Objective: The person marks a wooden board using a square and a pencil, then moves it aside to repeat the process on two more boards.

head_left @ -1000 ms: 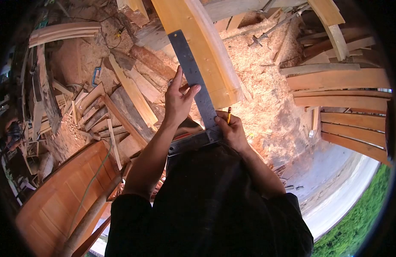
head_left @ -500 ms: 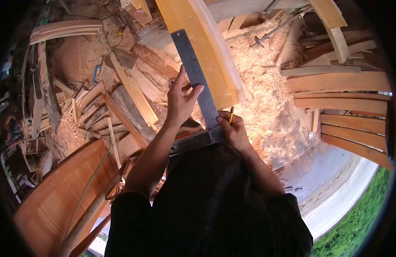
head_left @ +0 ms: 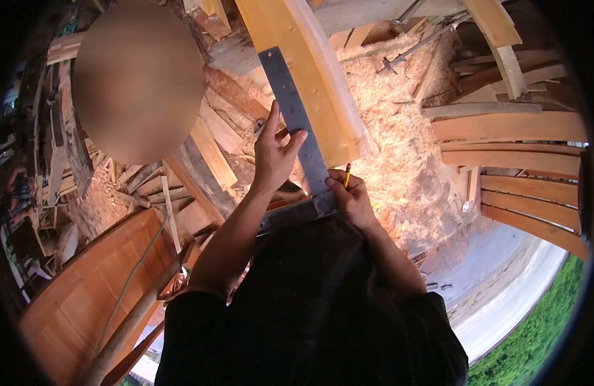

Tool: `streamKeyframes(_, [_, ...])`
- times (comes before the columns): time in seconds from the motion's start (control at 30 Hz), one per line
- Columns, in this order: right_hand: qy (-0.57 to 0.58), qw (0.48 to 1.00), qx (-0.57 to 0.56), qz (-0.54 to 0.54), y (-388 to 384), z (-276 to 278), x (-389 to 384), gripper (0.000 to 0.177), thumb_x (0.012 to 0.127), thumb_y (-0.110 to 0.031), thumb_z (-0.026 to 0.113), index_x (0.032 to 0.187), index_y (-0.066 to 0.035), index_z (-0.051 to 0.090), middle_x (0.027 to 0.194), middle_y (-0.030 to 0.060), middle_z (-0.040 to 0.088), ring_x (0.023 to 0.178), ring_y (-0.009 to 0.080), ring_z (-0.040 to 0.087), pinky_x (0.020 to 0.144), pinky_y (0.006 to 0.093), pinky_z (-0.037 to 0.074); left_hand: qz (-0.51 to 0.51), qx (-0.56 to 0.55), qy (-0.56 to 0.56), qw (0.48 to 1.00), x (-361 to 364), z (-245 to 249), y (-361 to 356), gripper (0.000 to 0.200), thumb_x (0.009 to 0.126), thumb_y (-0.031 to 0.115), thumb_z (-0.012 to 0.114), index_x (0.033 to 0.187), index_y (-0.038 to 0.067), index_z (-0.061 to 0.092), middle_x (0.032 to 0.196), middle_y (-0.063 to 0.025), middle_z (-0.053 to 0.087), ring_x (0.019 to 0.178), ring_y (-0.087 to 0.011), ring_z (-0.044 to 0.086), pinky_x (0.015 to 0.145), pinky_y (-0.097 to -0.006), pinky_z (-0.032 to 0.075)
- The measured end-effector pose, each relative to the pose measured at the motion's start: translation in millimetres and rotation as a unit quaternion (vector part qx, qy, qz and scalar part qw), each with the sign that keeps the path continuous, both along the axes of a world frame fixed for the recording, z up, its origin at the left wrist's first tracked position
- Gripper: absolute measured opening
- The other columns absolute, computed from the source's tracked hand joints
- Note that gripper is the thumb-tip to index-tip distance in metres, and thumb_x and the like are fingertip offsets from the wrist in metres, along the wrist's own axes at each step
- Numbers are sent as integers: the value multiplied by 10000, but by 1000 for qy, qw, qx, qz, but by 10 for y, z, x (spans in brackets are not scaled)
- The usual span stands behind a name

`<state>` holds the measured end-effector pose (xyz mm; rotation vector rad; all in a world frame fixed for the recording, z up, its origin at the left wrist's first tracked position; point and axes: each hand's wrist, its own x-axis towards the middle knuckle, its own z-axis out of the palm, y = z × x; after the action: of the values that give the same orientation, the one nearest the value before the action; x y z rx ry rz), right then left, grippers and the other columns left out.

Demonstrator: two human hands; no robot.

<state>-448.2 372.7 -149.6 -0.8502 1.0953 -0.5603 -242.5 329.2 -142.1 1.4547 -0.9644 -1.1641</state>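
Note:
A dark metal square [head_left: 289, 96] lies with its long blade along the left edge of a yellowish wooden plank [head_left: 310, 71]; its short arm is close to my body. My left hand [head_left: 274, 154] grips the middle of the blade, thumb on top and index finger stretched along its left edge. Near the corner of the square, my right hand [head_left: 353, 198] pinches the lower end of the blade. A yellow pencil [head_left: 347, 175] sticks up between the fingers of my right hand, just below the plank's end.
Scrap wood [head_left: 213, 154] and sawdust [head_left: 400, 141] cover the ground. Curved boards [head_left: 509, 127] are stacked at the right. A wooden panel [head_left: 104, 276] leans at the lower left. A clamp [head_left: 388, 64] lies at the upper right. A blurred round area hides the upper left.
A blurred round shape now covers the upper left, where boards and a blue clamp showed before. My hands and the square have hardly moved.

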Motion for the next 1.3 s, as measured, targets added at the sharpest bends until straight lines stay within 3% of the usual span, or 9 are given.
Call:
streamKeyframes(0.2, [-21,1000,4,7,-55,88,11,177,1017,-91,577,1073,30,695,826,-18,641,751,67,546,696,252,441,42,-15,54,998,-102,-117,47,784,967,23,657,1583,-56,178,1460,-194,505,1141,-187,622,891,-273,557])
streamKeyframes(0.37, [17,999,23,35,-63,70,-29,169,1013,-92,585,1073,20,697,828,-17,643,754,68,547,702,251,442,46,-6,-74,996,-161,-309,101,758,987,42,626,1595,-26,178,1388,-199,557,1134,-191,617,913,-270,532])
streamKeyframes(0.5, [26,999,-16,38,-64,56,-42,173,1009,-101,601,1091,19,695,803,-25,610,735,71,526,692,252,437,49,39,-30,998,-198,-179,106,757,1002,62,606,1607,-5,156,1254,-170,627,1072,-175,638,874,-257,523])
streamKeyframes(0.73, [-2,1000,6,1,7,18,14,185,1005,-123,624,1075,32,695,812,-16,641,720,74,555,665,250,448,61,-99,-79,990,-176,-145,60,762,995,58,606,1615,22,164,1208,-130,624,988,-135,617,715,-207,545])
streamKeyframes(0.87, [30,996,-9,88,-82,154,-29,160,1000,-122,631,1026,20,698,781,-29,639,699,70,555,651,246,449,48,17,64,997,-86,-200,107,742,982,110,653,1588,-5,241,1307,-161,595,1100,-188,604,817,-284,558])
streamKeyframes(0.93, [27,995,-53,79,-45,206,-13,145,999,-114,626,998,13,696,774,-12,646,710,76,565,662,249,457,96,-42,-134,985,189,-338,-149,712,936,244,736,1501,-30,402,1382,-218,566,1289,-300,538,1060,-426,440])
streamKeyframes(1.1, [42,997,-61,12,2,455,-20,143,999,-102,618,1025,12,700,847,33,686,765,105,595,708,278,486,384,-118,-350,846,1381,517,-1857,733,860,428,783,1323,-79,526,1255,-267,658,1171,-330,659,983,-406,512])
streamKeyframes(1.17, [32,997,-62,-27,-4,482,-107,164,1000,-103,608,1044,27,699,864,48,696,781,123,608,729,290,494,233,51,-315,919,1726,918,-2175,675,845,424,782,1266,-64,586,1033,-228,739,994,-312,730,866,-408,566])
streamKeyframes(1.3, [94,986,-124,-54,-16,678,-319,200,994,-122,602,1042,49,694,878,57,698,793,122,608,732,302,499,73,46,-379,922,2500,523,-2332,525,874,340,749,1209,-49,636,927,-210,744,892,-267,744,786,-381,591])
